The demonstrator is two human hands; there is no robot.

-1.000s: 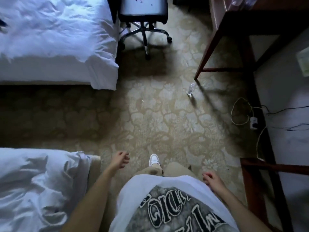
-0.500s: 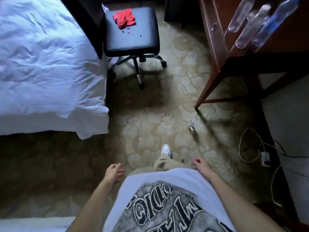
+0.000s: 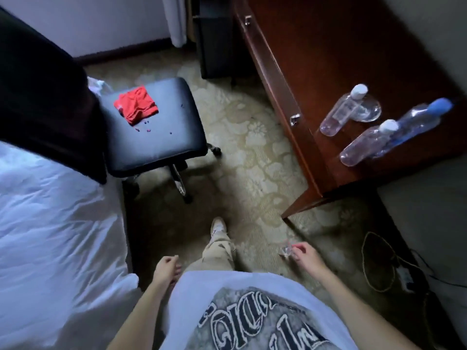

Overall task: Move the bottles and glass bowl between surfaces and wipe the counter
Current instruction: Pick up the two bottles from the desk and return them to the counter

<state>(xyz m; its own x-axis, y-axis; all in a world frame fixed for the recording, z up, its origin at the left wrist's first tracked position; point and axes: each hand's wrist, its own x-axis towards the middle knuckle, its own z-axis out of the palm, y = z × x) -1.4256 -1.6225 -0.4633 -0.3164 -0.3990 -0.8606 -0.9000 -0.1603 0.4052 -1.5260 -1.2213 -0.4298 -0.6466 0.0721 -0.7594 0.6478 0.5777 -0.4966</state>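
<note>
- Three clear plastic bottles stand on the dark wooden desk near its front corner: a white-capped bottle at the back, a second white-capped bottle nearer the edge, and a blue-capped bottle touching it on the far side
- A glass bowl sits just behind the back bottle, see-through and shallow; its rim shows faintly against the wood
- A red cloth lies crumpled on the black seat of the rolling chair, well apart from the desk
- Left hand hangs low by the hip, fingers curled loosely inward, holding nothing
- Right hand is out in front of the thigh, fingers bent; a small clear bottle shows at the fingertips over the patterned carpet, but I cannot tell whether the fingers pinch it or it lies on the floor beneath
</note>
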